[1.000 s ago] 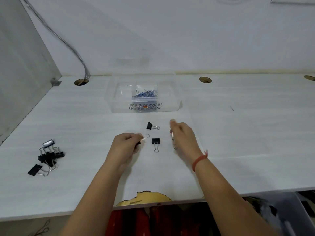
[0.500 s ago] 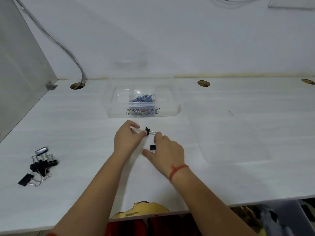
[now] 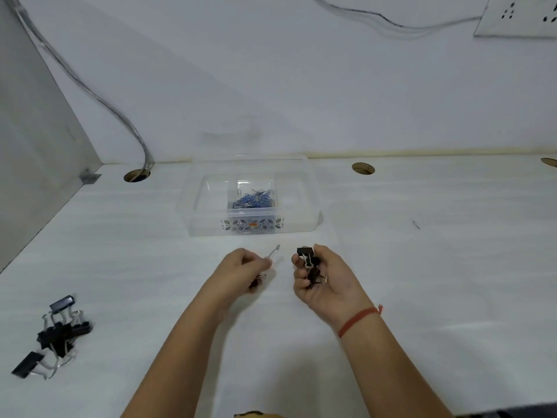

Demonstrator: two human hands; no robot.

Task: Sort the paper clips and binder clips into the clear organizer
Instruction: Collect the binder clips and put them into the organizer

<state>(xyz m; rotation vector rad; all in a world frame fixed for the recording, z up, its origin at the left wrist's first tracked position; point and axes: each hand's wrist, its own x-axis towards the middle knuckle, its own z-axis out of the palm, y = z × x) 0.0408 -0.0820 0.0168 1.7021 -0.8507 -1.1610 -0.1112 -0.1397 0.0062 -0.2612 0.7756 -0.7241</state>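
The clear organizer (image 3: 199, 218) stands on the white desk ahead of my hands, with blue paper clips (image 3: 253, 200) heaped in its middle compartment. My right hand (image 3: 324, 280) is cupped palm-up a little in front of it and holds small black binder clips (image 3: 307, 257) in its curled fingers. My left hand (image 3: 242, 271) pinches a silver paper clip (image 3: 272, 253) that sticks out toward the organizer; something dark shows under its fingers. A pile of larger black binder clips (image 3: 55, 333) lies at the desk's near left.
A clear lid (image 3: 422, 267) lies flat on the desk to the right of my hands. Round cable holes (image 3: 363, 168) open along the back edge, cables drop into the left cable hole (image 3: 137, 175). A grey partition (image 3: 36, 146) walls the left side.
The two small binder clips that lay on the desk are now in my right hand, which has turned palm-up. My left hand drew back a little, still pinching the silver clip.
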